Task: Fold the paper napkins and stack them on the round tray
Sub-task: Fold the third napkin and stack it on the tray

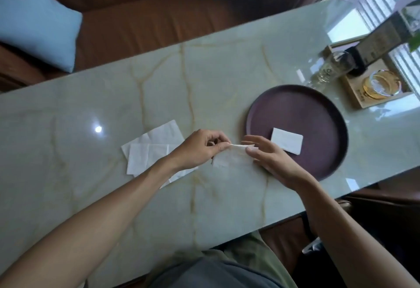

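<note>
Both hands hold one white paper napkin (pixel 231 157) just above the pale marble table (pixel 159 96). My left hand (pixel 200 149) pinches its upper left edge between thumb and forefinger. My right hand (pixel 268 156) grips its upper right edge, fingers partly spread, and overlaps the near-left rim of the round dark purple tray (pixel 318 115). One folded white napkin (pixel 286 140) lies on the tray's near-left part. A loose pile of unfolded white napkins (pixel 150 149) lies on the table left of my left hand, partly hidden by my forearm.
Beyond the tray stand a clear glass jar (pixel 329 69) and a wooden box (pixel 363 92) with a gold-rimmed glass and a dark bottle. A brown sofa with a light blue cushion (pixel 36 21) runs along the far side. The table's near edge is at my lap.
</note>
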{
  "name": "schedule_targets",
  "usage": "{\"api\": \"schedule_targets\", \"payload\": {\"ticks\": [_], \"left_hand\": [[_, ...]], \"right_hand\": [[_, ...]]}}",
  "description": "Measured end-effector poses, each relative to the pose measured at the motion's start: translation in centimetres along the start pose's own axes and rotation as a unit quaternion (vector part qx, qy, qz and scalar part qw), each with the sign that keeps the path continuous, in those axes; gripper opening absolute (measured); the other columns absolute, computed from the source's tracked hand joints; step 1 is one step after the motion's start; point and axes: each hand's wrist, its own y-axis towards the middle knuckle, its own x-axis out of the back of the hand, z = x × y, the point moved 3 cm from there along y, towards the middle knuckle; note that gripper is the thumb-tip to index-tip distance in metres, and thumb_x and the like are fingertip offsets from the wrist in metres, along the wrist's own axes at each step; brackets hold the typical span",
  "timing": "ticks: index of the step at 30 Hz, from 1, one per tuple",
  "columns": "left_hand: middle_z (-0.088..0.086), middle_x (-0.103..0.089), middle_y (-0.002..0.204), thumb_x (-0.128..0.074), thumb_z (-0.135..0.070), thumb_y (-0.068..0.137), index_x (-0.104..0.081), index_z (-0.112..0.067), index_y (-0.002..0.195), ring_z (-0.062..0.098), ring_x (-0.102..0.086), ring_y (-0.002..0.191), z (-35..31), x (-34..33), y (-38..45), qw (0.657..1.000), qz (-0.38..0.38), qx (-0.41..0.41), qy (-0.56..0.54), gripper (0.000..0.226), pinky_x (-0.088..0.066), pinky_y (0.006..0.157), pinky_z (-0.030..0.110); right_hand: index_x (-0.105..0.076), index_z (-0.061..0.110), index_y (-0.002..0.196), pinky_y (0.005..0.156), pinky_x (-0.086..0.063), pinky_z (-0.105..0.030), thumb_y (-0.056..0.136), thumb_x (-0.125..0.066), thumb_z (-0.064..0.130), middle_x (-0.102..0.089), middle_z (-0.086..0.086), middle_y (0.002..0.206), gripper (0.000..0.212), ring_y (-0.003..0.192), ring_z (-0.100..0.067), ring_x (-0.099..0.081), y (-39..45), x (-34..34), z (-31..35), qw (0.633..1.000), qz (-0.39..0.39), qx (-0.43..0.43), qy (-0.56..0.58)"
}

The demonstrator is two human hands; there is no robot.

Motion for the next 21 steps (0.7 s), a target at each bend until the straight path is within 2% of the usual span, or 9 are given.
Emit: {"api": "schedule_targets", "payload": {"ticks": [3,5,8,12,14,16,18,19,21], "left_hand": [[0.001,-0.065,0.079,-0.067,-0.026,0.096,-0.075,-0.018,0.093,0.016,-0.060,0.072,-1.5,-2.5,3.2,0.999,0.045,0.002,-0.008,0.012,-0.051,0.071,0.036],[-0.001,-0.067,0.080,-0.066,-0.023,0.097,-0.074,-0.015,0.094,0.014,-0.061,0.074,-2.0,-4.0,5.2,0.998,0.063,0.007,-0.011,0.012,-0.052,0.072,0.033],[0.002,-0.068,0.082,-0.064,-0.018,0.099,-0.073,-0.007,0.095,0.015,-0.062,0.076,-1.8,-6.4,8.2,0.997,0.055,0.042,-0.047,0.015,-0.054,0.074,0.035],[0.001,-0.072,0.087,-0.066,-0.017,0.097,-0.071,-0.010,0.101,0.008,-0.063,0.078,-0.8,-9.9,12.0,0.993,0.012,0.090,-0.073,0.010,-0.052,0.076,0.028],[0.009,-0.073,0.097,-0.072,-0.013,0.092,-0.066,-0.009,0.113,0.013,-0.066,0.084,0.0,-11.5,13.6,0.987,-0.013,0.131,-0.093,0.022,-0.053,0.081,0.030],[0.015,-0.071,0.095,-0.075,-0.006,0.089,-0.063,-0.005,0.114,0.017,-0.067,0.080,1.0,-13.0,14.9,0.976,-0.041,0.177,-0.117,0.029,-0.056,0.076,0.032],[0.012,-0.067,0.085,-0.073,0.000,0.088,-0.064,-0.004,0.106,0.017,-0.065,0.073,1.9,-14.3,16.0,0.967,-0.063,0.202,-0.138,0.021,-0.058,0.065,0.026],[0.011,-0.066,0.082,-0.073,0.002,0.088,-0.064,-0.005,0.103,0.018,-0.065,0.073,2.3,-14.8,16.5,0.966,-0.074,0.208,-0.135,0.018,-0.058,0.065,0.027],[0.013,-0.065,0.083,-0.074,0.001,0.087,-0.067,-0.003,0.099,0.023,-0.064,0.078,2.9,-15.6,17.6,0.967,-0.096,0.209,-0.105,0.015,-0.059,0.076,0.038]], "right_hand": [[-0.071,0.023,0.121,0.087,-0.056,-0.033,0.079,-0.085,0.045,-0.076,-0.009,0.115,0.049,0.104,-0.022,-0.072,-0.3,1.7,-0.9,0.998,0.000,-0.003,0.062],[-0.076,0.015,0.108,0.078,-0.054,-0.026,0.084,-0.082,0.033,-0.076,-0.006,0.101,0.030,0.094,-0.018,-0.070,-0.5,3.5,-1.5,0.994,-0.022,0.003,0.110],[-0.080,0.016,0.096,0.078,-0.055,-0.026,0.091,-0.074,0.018,-0.077,-0.002,0.093,0.008,0.088,-0.015,-0.070,-0.8,6.5,-2.8,0.984,-0.080,-0.002,0.158],[-0.077,0.004,0.105,0.076,-0.058,-0.026,0.093,-0.071,0.009,-0.080,-0.007,0.101,0.014,0.089,-0.016,-0.074,-0.5,10.3,-4.7,0.973,-0.168,-0.012,0.159],[-0.077,0.006,0.103,0.082,-0.058,-0.033,0.093,-0.071,0.011,-0.080,-0.009,0.103,0.013,0.089,-0.017,-0.074,0.0,11.8,-5.7,0.967,-0.204,-0.030,0.147],[-0.078,0.007,0.100,0.082,-0.055,-0.038,0.092,-0.071,0.012,-0.080,-0.012,0.103,0.012,0.087,-0.018,-0.072,0.6,13.1,-6.5,0.960,-0.237,-0.050,0.137],[-0.079,0.011,0.095,0.073,-0.053,-0.032,0.092,-0.071,0.013,-0.081,-0.007,0.096,0.008,0.081,-0.015,-0.070,1.3,14.2,-7.1,0.959,-0.254,-0.059,0.113],[-0.078,0.013,0.090,0.067,-0.053,-0.025,0.092,-0.070,0.013,-0.081,0.000,0.088,0.008,0.076,-0.010,-0.069,1.6,14.6,-7.4,0.959,-0.260,-0.062,0.098],[-0.076,0.017,0.083,0.056,-0.049,-0.016,0.092,-0.069,0.012,-0.077,0.012,0.072,0.012,0.064,0.000,-0.066,2.3,15.4,-7.8,0.956,-0.279,-0.064,0.060]]}}
